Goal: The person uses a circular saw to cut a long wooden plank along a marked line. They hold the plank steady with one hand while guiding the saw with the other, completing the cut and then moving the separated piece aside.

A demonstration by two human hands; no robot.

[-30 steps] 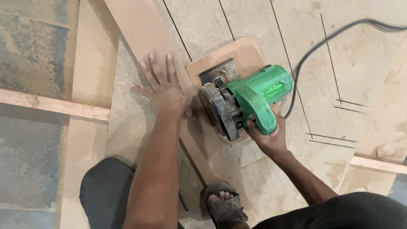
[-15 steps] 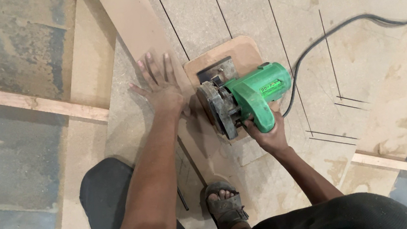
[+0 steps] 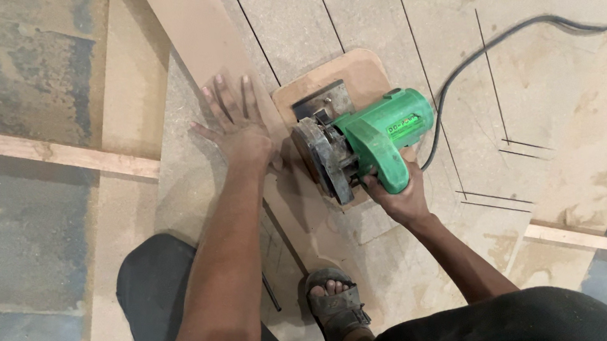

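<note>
My right hand (image 3: 399,196) grips the rear handle of a green circular saw (image 3: 367,143) that sits on a wooden base plate (image 3: 357,71) on a large fibreboard sheet (image 3: 566,82). The blade guard faces left, beside a long straight board strip (image 3: 196,33) that runs up and away along the sheet. My left hand (image 3: 238,129) lies flat on that strip with its fingers spread, just left of the saw. The saw's black cord (image 3: 483,49) trails off to the upper right.
Black pencil lines (image 3: 417,43) cross the sheet. A wooden batten (image 3: 53,152) lies at the left and another (image 3: 587,237) at the lower right. My sandalled foot (image 3: 333,303) rests on the sheet below the saw, with my knees on either side.
The saw and both hands have crept slightly forward along the strip. The grip on the saw and the flat left hand are the same.
</note>
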